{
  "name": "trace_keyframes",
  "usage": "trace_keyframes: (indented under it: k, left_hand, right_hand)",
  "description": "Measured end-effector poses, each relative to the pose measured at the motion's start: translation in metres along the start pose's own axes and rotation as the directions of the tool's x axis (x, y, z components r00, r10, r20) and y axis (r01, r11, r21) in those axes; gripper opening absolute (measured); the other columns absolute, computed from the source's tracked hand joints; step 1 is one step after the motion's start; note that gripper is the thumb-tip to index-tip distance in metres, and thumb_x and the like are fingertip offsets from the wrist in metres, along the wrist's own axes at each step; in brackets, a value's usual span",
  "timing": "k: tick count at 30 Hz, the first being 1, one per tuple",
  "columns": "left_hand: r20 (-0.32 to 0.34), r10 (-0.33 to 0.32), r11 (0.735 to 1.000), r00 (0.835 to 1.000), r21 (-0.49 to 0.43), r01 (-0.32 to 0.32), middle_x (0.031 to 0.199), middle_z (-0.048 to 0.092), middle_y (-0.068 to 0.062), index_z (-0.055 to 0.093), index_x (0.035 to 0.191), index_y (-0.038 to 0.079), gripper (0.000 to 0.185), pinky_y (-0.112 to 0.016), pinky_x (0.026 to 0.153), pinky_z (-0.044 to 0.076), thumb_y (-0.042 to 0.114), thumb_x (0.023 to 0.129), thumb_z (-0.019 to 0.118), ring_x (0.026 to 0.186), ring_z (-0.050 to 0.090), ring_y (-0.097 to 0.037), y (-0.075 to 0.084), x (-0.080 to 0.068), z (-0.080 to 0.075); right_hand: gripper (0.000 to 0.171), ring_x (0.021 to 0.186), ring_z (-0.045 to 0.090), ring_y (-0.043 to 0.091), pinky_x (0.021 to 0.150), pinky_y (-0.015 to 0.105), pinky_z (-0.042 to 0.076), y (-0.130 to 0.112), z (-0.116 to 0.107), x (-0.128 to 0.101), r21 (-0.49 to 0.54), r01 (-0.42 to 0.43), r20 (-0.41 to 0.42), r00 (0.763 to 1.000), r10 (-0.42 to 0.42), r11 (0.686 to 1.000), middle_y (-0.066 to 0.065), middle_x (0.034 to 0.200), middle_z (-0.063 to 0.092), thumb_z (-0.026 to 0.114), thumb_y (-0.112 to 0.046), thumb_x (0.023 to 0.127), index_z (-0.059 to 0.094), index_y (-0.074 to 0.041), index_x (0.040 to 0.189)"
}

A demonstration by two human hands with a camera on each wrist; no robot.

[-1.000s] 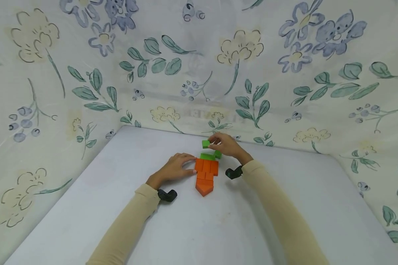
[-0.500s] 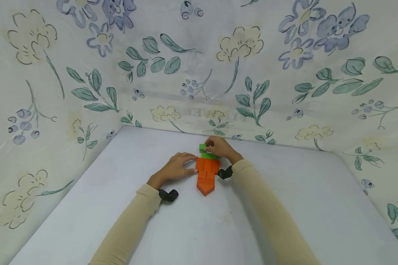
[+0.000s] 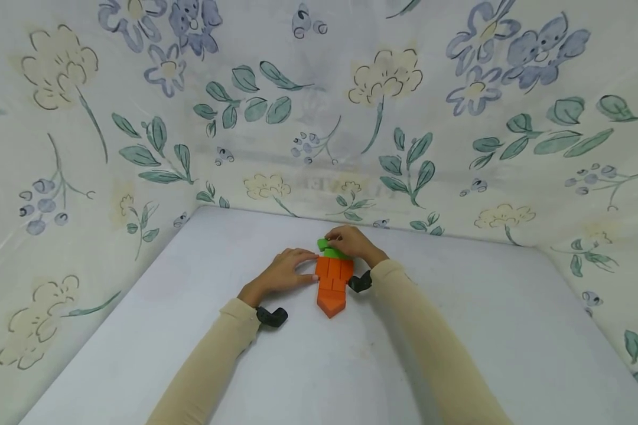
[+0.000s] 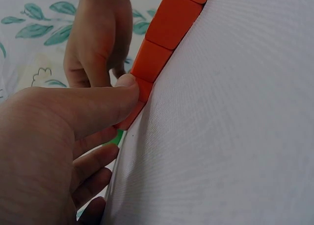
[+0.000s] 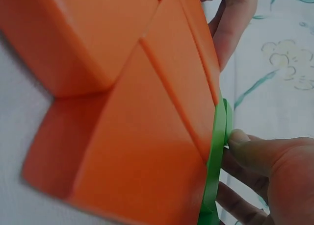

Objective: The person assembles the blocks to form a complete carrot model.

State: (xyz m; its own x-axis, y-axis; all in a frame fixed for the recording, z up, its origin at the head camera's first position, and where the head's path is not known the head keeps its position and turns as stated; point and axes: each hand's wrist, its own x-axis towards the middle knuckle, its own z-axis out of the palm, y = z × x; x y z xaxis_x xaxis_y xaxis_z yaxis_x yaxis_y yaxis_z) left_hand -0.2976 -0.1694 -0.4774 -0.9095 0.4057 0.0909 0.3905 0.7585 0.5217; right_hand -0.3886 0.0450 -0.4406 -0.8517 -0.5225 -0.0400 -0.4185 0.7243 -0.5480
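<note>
Orange blocks [image 3: 331,282] lie joined on the white table in a carrot-like shape, its point toward the person. Along the far edge runs a long green block [image 3: 335,254]. My right hand [image 3: 351,242] pinches a small green block [image 3: 322,243] just beyond it, toward the left end. The right wrist view shows the thumb [image 5: 240,137] right at that block. Another small green block [image 5: 208,218] sits at the near end of the long one there, hidden by the hand in the head view. My left hand [image 3: 284,273] rests its thumb and fingertips against the orange blocks' left side.
A white table [image 3: 457,330] lies under everything. Its far edge meets a floral-patterned sheet [image 3: 319,118] that rises at the back and both sides. Black wrist cameras are worn on both wrists, below the beige sleeves [image 3: 207,360].
My right hand has moved left and closer to the person, bringing the small green block down near the long green one. The left hand stays at the orange blocks' side.
</note>
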Motion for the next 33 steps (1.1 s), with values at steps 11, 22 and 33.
trace_keyframes:
  k: [11, 22, 33]
  left_hand:
    - [-0.009, 0.005, 1.0, 1.0, 0.01, -0.005, 0.151, 0.049, -0.007, 0.056, 0.143, 0.02, 0.06, -0.054, 0.113, 0.032, 0.047, 0.092, 0.067, 0.139, 0.042, -0.029, -0.003, 0.003, 0.001]
    - [0.006, 0.039, 0.999, 0.999, -0.018, -0.039, 0.15, 0.05, -0.006, 0.056, 0.143, 0.021, 0.059, -0.054, 0.113, 0.033, 0.049, 0.092, 0.067, 0.139, 0.041, -0.029, -0.001, 0.009, 0.007]
    - [-0.009, 0.0, 0.998, 1.0, -0.056, 0.0, 0.153, 0.047, -0.008, 0.046, 0.15, 0.015, 0.067, -0.054, 0.118, 0.03, 0.049, 0.095, 0.064, 0.143, 0.038, -0.03, -0.007, 0.005, -0.004]
  right_hand:
    - [0.028, 0.113, 0.065, 0.021, 0.1, 0.039, 0.051, -0.002, -0.001, 0.0, -0.035, 0.03, -0.018, 0.999, -0.03, 0.999, 0.008, 0.124, 0.071, 0.059, -0.018, 0.101, 0.07, -0.011, 0.126]
    - [0.027, 0.119, 0.061, 0.028, 0.105, 0.046, 0.048, 0.018, -0.006, -0.022, 0.018, 0.071, -0.221, 0.973, -0.065, 0.997, 0.012, 0.124, 0.069, 0.058, -0.015, 0.101, 0.069, -0.005, 0.124]
    - [0.024, 0.1, 0.067, 0.025, 0.093, 0.044, 0.055, 0.031, -0.028, -0.091, 0.153, 0.118, -0.412, 0.91, -0.046, 0.981, 0.011, 0.11, 0.072, 0.058, -0.018, 0.102, 0.07, -0.002, 0.116]
